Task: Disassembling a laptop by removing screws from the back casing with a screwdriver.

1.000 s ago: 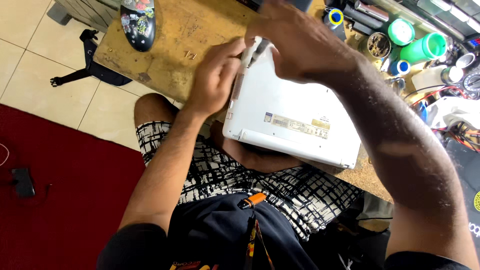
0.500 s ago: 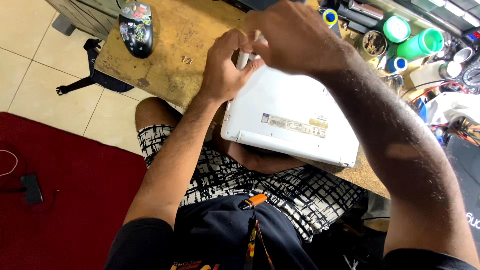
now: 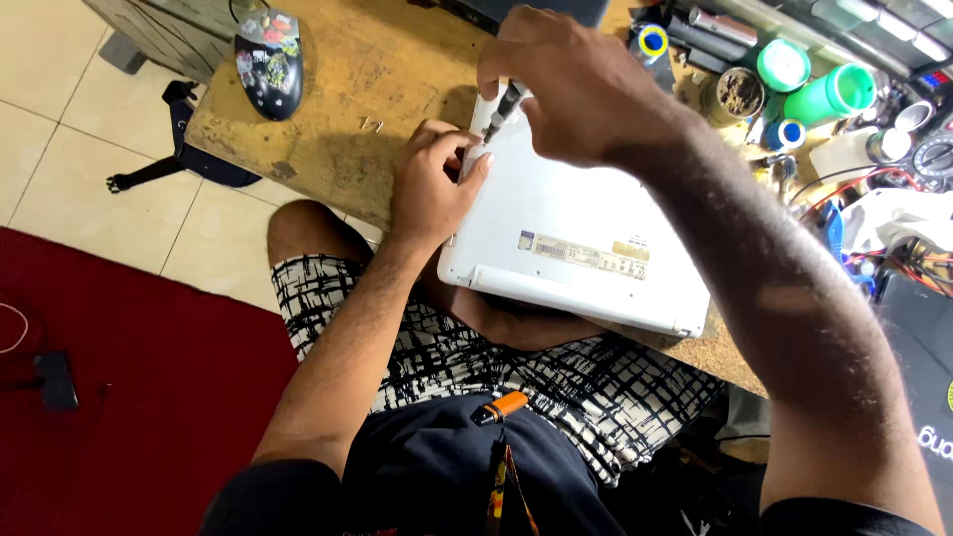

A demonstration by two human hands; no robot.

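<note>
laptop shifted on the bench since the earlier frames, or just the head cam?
Cannot tell. The white laptop keeps about the same spot against the wooden bench edge and the computer mouse; the whole view shifts together, so camera motion fits best.

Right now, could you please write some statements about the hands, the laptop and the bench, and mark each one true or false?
1. The right hand holds a screwdriver. True.
2. The laptop is black. False: it is white, lying with its underside up.
3. The left hand rests at the laptop's corner. True.
4. The mouse lies on the laptop. False: it lies apart on the wooden bench.
5. The laptop lies fully on the bench. False: its near edge overhangs the person's lap.
</note>
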